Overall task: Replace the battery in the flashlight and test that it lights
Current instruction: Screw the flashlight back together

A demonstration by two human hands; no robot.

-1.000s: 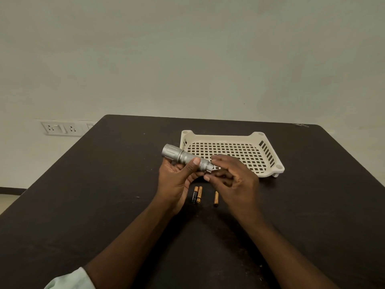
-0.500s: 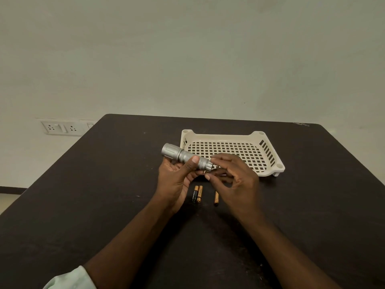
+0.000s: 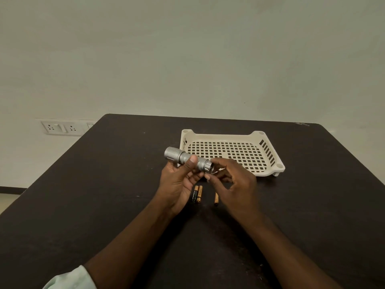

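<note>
My left hand (image 3: 179,180) grips a silver flashlight (image 3: 183,158) round its middle and holds it above the dark table, head pointing back-left. My right hand (image 3: 235,184) is at the tail end, with index finger above and thumb below pinching the rim. The tail opening faces my right palm, and I cannot see what is inside it. Two black-and-gold batteries (image 3: 197,193) lie side by side on the table under my hands. A third battery (image 3: 216,199) lies a little to their right, partly hidden by my right hand.
A cream perforated plastic basket (image 3: 220,136) stands on the dark table (image 3: 104,195) just behind my hands, with nothing visible in it. A wall socket panel (image 3: 62,127) sits at the left, beyond the table edge.
My right hand has slid slightly to the right, so the flashlight's tail end now shows between its fingertips. The left hand and the batteries have stayed in place.
</note>
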